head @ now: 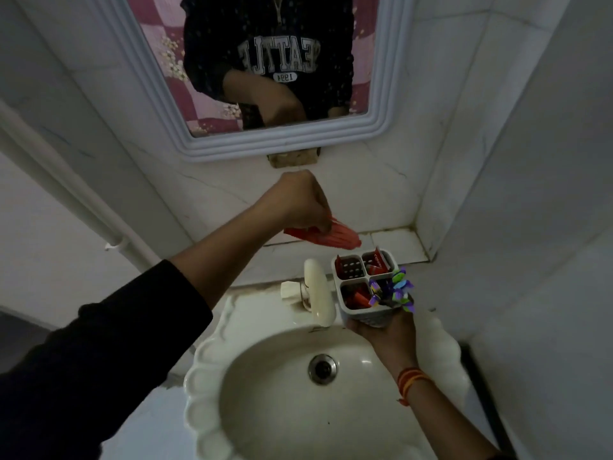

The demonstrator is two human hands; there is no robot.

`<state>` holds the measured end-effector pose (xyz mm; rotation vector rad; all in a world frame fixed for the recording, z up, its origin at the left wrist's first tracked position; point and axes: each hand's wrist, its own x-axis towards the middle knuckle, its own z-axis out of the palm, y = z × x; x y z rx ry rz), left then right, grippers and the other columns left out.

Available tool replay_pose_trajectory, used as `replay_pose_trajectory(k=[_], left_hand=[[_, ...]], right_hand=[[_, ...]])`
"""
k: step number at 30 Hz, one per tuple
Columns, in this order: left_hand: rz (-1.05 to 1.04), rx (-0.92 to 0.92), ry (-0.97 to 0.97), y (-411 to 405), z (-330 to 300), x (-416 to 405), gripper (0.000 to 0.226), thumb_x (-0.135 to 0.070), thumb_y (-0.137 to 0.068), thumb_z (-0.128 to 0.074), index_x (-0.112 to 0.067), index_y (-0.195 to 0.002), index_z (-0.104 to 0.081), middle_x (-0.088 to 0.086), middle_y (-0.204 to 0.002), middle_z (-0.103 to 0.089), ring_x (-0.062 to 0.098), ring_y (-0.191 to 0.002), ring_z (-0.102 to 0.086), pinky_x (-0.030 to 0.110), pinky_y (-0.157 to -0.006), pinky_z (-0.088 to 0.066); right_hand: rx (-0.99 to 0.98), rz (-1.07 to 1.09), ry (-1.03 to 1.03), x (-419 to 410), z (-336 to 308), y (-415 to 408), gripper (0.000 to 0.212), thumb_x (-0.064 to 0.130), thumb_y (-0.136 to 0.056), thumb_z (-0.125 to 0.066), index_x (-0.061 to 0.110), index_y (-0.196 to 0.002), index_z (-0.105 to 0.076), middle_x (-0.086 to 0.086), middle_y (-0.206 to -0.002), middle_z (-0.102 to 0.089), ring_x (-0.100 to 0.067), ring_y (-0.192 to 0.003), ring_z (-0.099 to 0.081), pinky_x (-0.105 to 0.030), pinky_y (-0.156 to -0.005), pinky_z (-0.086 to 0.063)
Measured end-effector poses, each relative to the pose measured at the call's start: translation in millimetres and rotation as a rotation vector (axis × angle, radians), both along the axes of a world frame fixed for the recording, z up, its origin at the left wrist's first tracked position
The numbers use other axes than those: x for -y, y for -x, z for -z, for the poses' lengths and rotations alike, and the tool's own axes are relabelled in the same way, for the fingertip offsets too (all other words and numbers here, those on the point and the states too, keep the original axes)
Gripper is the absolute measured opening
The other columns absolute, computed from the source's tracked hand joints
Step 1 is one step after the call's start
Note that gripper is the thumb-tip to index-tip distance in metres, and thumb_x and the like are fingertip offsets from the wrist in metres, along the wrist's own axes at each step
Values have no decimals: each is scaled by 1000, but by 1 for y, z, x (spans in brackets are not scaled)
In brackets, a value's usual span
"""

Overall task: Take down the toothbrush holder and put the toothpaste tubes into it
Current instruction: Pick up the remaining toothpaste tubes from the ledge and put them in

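Observation:
My right hand (386, 332) holds a white toothbrush holder (376, 318) from below, above the right side of the sink. The holder has four compartments. Red toothpaste tubes stand in three of them, and colourful toothbrushes (396, 288) fill the near right one. My left hand (300, 204) is closed on a red toothpaste tube (335, 239), which is blurred and hangs just above the tiled ledge (398, 240), to the upper left of the holder.
A white scalloped sink (298, 386) with a metal drain (322, 368) lies below. A cream tap (316, 292) stands just left of the holder. A framed mirror (258, 71) hangs on the tiled wall. A white pipe (83, 200) runs down the left wall.

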<state>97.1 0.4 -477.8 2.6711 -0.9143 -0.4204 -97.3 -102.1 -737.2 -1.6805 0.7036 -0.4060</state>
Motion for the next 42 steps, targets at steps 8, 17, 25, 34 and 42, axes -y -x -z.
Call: replay_pose_trajectory(k=[8,17,25,34,42], left_hand=[[-46,-320,-78,26,25,46,24,-24,-86,-75,-4,-99,-75,9,-90,-79,19,-68,-78,30,-64,-64],[-80,-362,-214,21,64,42,74,-64,-96,-35,1,-115,-65,12,-109,-75,25,-91,-75,36,-79,-59],[-350,-569,221,12,64,61,80,-72,-88,-43,-5,-130,-56,8,-122,-63,30,-96,-66,38,-75,-58],[-562,-769,604,-2,86,124,61,-55,-87,-60,-6,-122,-60,9,-121,-65,29,-88,-72,30,-61,-60],[-547,-686,546,-3,94,119,51,-49,-95,-52,-7,-123,-61,10,-122,-66,28,-107,-64,37,-88,-54]], right_hand=[[61,40,0,-3,-3,1,110,16,-53,-104,18,-146,-46,8,-135,-63,8,-123,-59,-7,-96,-51],[-22,186,159,-32,-19,-1,135,46,-47,-103,17,-157,-29,-6,-145,-60,-20,-128,-63,-22,-92,-53],[35,267,180,8,-41,-23,128,56,-43,-97,11,-149,-42,-3,-136,-68,-17,-122,-67,-34,-96,-61],[40,246,99,92,-37,-78,129,45,-37,-101,13,-148,-42,-5,-136,-67,-25,-120,-69,-43,-101,-60],[133,224,5,102,-36,-88,128,7,-48,-104,9,-154,-34,-9,-144,-56,-27,-130,-61,-42,-109,-54]])
